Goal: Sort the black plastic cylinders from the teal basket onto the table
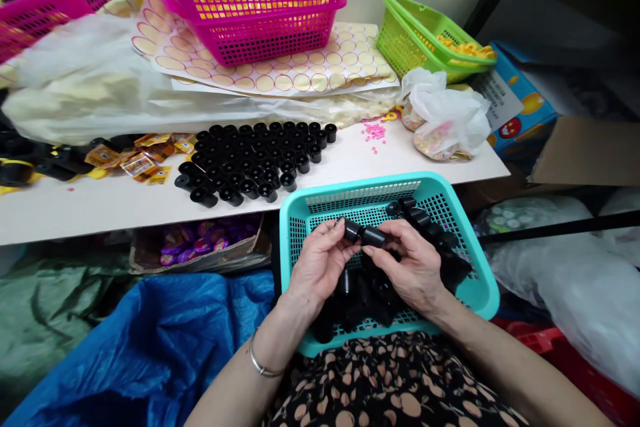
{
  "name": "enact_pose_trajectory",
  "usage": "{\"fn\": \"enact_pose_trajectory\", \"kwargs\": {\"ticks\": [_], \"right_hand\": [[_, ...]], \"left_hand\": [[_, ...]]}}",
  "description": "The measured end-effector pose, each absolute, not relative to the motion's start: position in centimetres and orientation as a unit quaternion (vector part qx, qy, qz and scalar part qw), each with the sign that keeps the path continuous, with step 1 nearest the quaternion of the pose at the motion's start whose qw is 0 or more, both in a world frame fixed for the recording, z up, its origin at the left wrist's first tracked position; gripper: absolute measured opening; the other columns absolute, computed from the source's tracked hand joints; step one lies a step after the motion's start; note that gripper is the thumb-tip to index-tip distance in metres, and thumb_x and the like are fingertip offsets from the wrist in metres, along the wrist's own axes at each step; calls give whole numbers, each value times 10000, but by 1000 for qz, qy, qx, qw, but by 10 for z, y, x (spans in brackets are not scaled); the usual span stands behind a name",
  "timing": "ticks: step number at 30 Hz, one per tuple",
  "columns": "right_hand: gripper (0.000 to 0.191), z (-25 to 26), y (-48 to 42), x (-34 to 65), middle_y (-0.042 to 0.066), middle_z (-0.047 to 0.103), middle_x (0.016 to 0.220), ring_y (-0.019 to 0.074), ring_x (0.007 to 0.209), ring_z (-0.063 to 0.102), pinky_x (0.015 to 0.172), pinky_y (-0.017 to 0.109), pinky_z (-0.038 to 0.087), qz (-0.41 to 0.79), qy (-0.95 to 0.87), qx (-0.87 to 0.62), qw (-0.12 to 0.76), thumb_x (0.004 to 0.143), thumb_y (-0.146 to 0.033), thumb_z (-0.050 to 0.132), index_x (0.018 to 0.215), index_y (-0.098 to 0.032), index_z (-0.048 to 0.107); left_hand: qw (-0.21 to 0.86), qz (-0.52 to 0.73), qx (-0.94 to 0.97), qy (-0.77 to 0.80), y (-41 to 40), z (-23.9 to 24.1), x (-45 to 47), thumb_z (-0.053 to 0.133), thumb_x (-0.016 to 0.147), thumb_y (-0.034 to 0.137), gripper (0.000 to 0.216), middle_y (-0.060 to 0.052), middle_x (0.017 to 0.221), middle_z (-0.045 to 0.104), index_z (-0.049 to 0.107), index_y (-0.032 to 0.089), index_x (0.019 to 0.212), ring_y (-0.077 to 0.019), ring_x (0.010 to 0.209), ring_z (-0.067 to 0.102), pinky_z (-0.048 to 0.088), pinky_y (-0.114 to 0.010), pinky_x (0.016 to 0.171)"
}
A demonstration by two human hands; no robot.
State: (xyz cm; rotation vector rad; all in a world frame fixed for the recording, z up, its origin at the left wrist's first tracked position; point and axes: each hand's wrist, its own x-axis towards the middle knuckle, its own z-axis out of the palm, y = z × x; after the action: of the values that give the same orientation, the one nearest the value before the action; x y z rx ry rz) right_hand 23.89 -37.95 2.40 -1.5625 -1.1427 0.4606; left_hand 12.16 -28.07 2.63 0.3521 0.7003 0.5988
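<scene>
Over the turquoise basket, my left hand pinches a small black plastic cup between thumb and fingers. My right hand grips a second black plastic cup, held end to end with the first. Whether the two are joined or only touching, I cannot tell. More loose black plastic cups lie in the basket below my hands, partly hidden by them. On the white table, many similar black cups stand close together in rows.
Stacked pink baskets with yellow pieces stand at the back on printed sheets. Green baskets, knotted plastic bags and pink beads are to the right. Orange packets lie left. Below the table sits a cardboard box.
</scene>
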Motion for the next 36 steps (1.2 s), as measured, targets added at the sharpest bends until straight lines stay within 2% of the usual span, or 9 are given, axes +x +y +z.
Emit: {"fn": "enact_pose_trajectory", "kwargs": {"ticks": [8, 18, 26, 29, 32, 34, 36], "right_hand": [[252, 23, -378, 239, 34, 541, 899, 126, 725, 540, 625, 269, 510, 187, -488, -647, 556, 754, -158, 667, 981, -203, 568], [278, 23, -377, 241, 37, 546, 923, 110, 735, 547, 623, 243, 527, 166, -510, -635, 557, 753, -113, 660, 1003, -192, 568], [224, 23, -376, 239, 17, 540, 872, 97, 695, 532, 593, 228, 500, 229, -470, -642, 561, 751, -179, 687, 951, -195, 588], [369, 20, -373, 241, 17, 541, 920, 89, 640, 533, 553, 233, 495, 265, -436, -656, 556, 709, -246, 736, 1027, -213, 553], [607, 19, -367, 246, 54, 507, 1095, 82, 604, 512, 502, 243, 476, 273, -452, -675, 515, 652, -295, 778, 1173, -246, 469], [621, 20, -362, 247, 81, 477, 1175, 124, 722, 545, 595, 275, 503, 257, -528, -665, 461, 664, -283, 766, 1203, -245, 461], [548, 24, -357, 247, 97, 494, 1163, 189, 909, 548, 761, 328, 504, 239, -602, -638, 416, 719, -250, 715, 1205, -222, 465]], "left_hand": [[868, 340, 122, 340, -281, 27, 127, 695, 710, 145, 100, -14, 786, 633, 609, 115, 752, -115, 715, 608, 538, -272, 682], [855, 325, 189, 357, -280, 29, 124, 742, 659, 162, 186, -14, 760, 621, 609, 102, 774, -124, 714, 599, 543, -292, 677], [848, 337, 206, 353, -284, 29, 127, 770, 618, 150, 290, -7, 757, 637, 637, 118, 874, -120, 690, 611, 545, -285, 664], [843, 318, 231, 367, -286, 30, 129, 781, 602, 151, 341, -40, 767, 665, 660, 100, 917, -127, 693, 624, 532, -252, 642], [845, 283, 249, 380, -289, 29, 130, 778, 613, 171, 345, -65, 767, 672, 667, 70, 923, -119, 671, 622, 511, -216, 605], [844, 277, 253, 384, -288, 28, 129, 784, 604, 163, 343, -58, 776, 669, 651, 73, 907, -110, 664, 619, 503, -208, 607], [834, 297, 254, 389, -286, 28, 127, 794, 586, 139, 361, -32, 763, 658, 611, 97, 894, -100, 661, 617, 497, -205, 626]]}}
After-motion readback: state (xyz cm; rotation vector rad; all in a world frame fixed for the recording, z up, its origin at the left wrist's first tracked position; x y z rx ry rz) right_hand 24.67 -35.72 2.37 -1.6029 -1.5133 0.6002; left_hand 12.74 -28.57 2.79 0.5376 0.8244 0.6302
